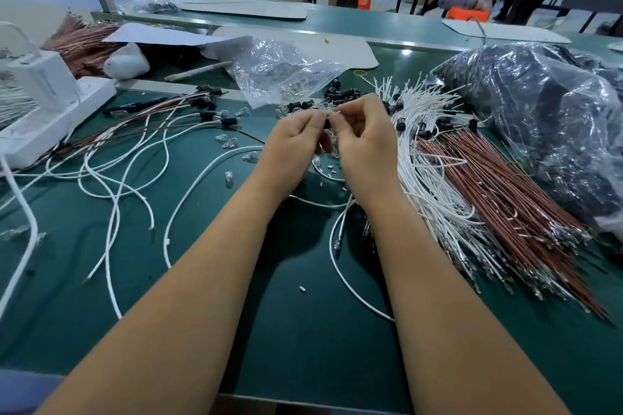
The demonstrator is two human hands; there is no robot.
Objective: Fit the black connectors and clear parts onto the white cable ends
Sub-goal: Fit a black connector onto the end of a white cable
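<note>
My left hand (296,141) and my right hand (364,138) meet above the middle of the green mat, fingertips pinched together. Between them sits a small black connector (327,124), held in my left fingers. My right fingers pinch the thin end of a white cable (337,113); that cable loops down under my right wrist (337,266). Loose black connectors (333,96) lie in a heap just beyond my hands. Small clear parts (226,141) are scattered on the mat to the left. A thick bundle of white cables (435,165) fans out on the right.
Brown wires (505,199) lie beside the white bundle. A large dark plastic bag (553,125) fills the right. A clear bag (279,74) sits behind the connectors. Finished cables with black ends (209,104) spread left, near a white power strip (50,118). A person stands at the far tables.
</note>
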